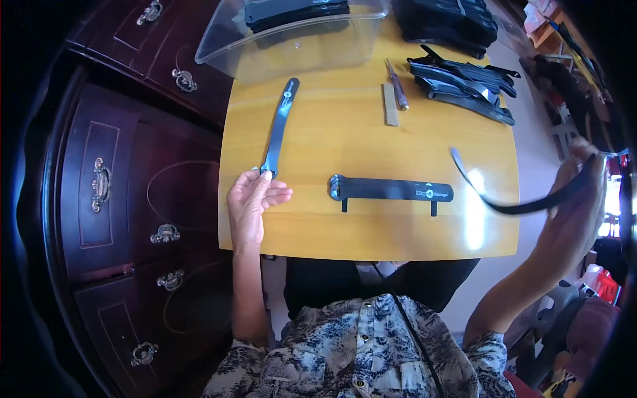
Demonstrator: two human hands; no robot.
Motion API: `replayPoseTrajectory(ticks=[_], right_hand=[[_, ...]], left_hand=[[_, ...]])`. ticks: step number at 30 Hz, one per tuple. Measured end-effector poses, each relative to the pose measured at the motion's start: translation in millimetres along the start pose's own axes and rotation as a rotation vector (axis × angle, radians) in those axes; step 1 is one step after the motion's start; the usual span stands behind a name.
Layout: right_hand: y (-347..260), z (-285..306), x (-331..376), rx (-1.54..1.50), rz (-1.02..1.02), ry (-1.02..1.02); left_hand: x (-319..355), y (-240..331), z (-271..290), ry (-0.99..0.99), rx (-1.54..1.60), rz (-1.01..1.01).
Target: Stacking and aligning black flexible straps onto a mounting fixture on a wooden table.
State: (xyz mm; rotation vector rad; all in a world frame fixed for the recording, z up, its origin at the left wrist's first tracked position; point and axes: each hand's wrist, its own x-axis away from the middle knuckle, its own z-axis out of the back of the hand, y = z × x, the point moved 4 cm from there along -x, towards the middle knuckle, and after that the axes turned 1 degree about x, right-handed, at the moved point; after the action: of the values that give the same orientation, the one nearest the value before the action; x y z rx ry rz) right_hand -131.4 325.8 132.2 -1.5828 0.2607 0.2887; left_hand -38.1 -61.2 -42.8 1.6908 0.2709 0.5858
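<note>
Pinching a first strap in our left hand at left of centre, we grip a second strap in our right hand at far right, a third strap lying mid-frame on the table.

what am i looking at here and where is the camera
There is no machine here, just a person's two bare hands. The single picture comes from a wide fisheye camera on their head, looking down, so straight edges bend near the rim. The left hand pinches the near end of a black strap; the right hand holds up a curved dark band. On the yellow table are a second black strap, a slim tool, a flat strip, a dark strap pile and a clear bin.
</note>
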Motion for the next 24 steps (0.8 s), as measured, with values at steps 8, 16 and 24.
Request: replayPoseTrajectory(ticks=[8,16,24], right_hand=[[39,-43,56,-0.076,-0.198,0.092],[48,-93,76,-0.271,-0.452,-0.04],[36,-117,82,0.084,-0.061,-0.17]], left_hand=[[11,11,-16,0.078,-0.227,-0.132],[92,57,-99,-0.493,-0.11,-0.175],[120,88,-121,-0.268,-0.766,-0.895]])
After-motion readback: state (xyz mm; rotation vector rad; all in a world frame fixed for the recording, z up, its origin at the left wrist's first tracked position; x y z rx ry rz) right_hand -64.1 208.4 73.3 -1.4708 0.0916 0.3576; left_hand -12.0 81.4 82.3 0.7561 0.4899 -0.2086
